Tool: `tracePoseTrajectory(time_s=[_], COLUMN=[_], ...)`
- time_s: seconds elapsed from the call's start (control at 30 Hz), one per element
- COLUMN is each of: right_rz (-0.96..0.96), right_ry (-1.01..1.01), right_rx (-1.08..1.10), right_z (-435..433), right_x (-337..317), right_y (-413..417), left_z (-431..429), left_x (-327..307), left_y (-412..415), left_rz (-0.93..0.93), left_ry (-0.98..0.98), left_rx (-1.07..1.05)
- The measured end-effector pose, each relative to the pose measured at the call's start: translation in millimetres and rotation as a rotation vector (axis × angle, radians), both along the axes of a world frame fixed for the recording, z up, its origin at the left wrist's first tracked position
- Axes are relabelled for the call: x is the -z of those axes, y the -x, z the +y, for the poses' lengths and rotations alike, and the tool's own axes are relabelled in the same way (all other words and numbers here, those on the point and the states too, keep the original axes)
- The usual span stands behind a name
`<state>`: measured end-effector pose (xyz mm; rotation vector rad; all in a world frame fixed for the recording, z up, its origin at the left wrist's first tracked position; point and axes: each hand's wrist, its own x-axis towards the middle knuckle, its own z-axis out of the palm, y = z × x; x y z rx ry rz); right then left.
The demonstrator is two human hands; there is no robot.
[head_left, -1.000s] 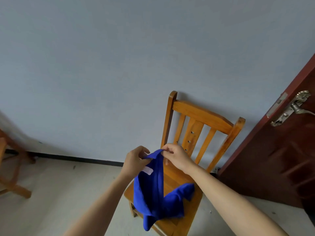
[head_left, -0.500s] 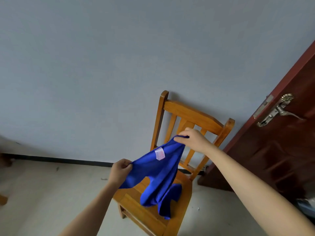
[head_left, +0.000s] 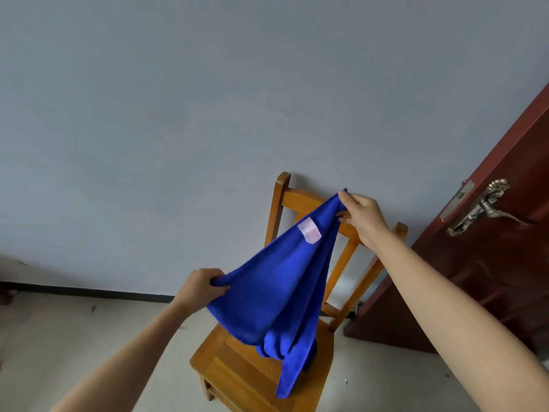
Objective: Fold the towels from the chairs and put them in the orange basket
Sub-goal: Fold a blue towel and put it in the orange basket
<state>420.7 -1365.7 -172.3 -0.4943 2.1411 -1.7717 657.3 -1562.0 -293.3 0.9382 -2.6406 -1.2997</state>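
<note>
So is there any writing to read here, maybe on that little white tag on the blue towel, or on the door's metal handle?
White tag on the blue towel: faint pinkish marks, too blurred to read.
Metal handle plate on the door: ornament only, no letters visible.
Wooden chair and wall: no text.
Nothing here can be quoted.

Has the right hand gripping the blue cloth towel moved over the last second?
Yes. The right hand rose against the orange wooden chair, from its lower slats to its top rail.
</note>
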Motion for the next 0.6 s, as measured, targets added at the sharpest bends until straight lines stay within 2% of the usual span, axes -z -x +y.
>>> tracePoseTrajectory(time_s=[0.1, 0.17, 0.37, 0.5, 0.6], right_rz=[0.035, 0.067, 0.175, 0.313, 0.280], right_ry=[0.049, 0.092, 0.182, 0.102, 0.110], right_rx=[0.015, 0.046, 0.147, 0.209, 0.217], right_z=[2, 5, 22, 39, 52], right_x=[-19, -33, -71, -69, -57], right_y=[9, 12, 11, 9, 3], left_z=[-29, -45, -55, -45, -37], left_x=[-31, -60, -141, -157, -151], left_y=[6, 9, 8, -1, -13], left_rz=[0.218, 0.384, 0.797, 0.903, 0.879], left_ry=[-0.152, -0.240, -0.452, -0.532, -0.535], left_rx=[-0.224, -0.301, -0.206, -0.131, -0.122])
